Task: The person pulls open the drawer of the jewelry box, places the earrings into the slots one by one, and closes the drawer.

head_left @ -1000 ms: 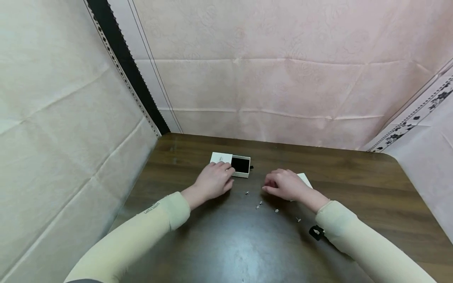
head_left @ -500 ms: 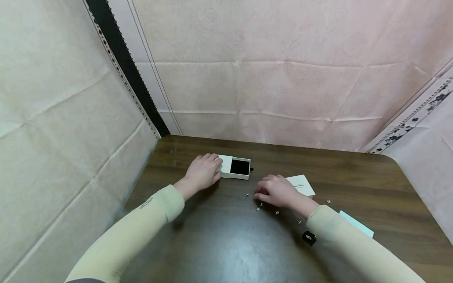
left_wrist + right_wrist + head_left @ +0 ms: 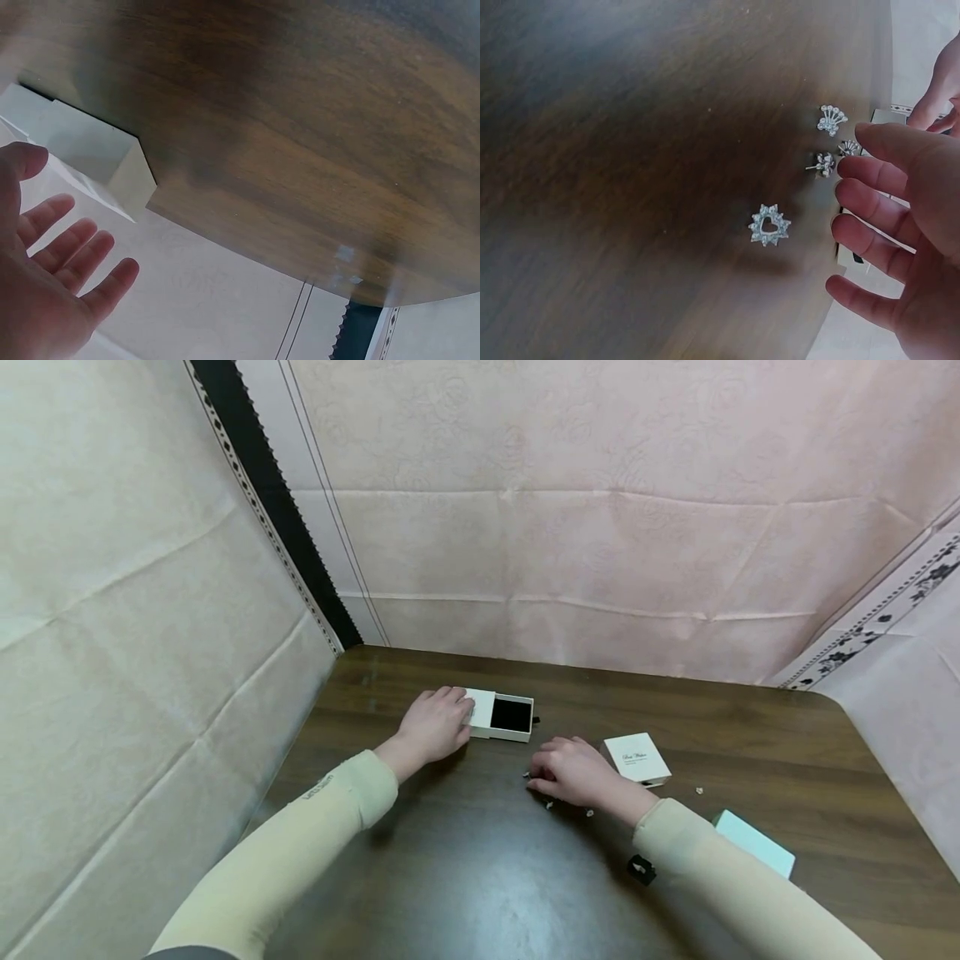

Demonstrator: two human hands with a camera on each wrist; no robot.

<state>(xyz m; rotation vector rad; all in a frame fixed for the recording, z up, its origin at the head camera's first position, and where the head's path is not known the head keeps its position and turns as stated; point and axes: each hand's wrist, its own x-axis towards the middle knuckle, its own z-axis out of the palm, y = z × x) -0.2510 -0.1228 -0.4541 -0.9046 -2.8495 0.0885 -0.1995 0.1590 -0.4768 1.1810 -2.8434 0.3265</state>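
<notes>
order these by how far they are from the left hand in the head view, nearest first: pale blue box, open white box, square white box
1. Open white box: at the left hand's fingers
2. Square white box: to the right
3. Pale blue box: farthest right

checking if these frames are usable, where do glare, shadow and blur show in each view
Head view: pale glare on the table near the bottom edge, a dark shadow beside the right sleeve; left wrist view: soft, broad shadow over the table, left hand clear enough; right wrist view: the table's grain looks smeared, the heart-centred ornament fairly sharp.
</notes>
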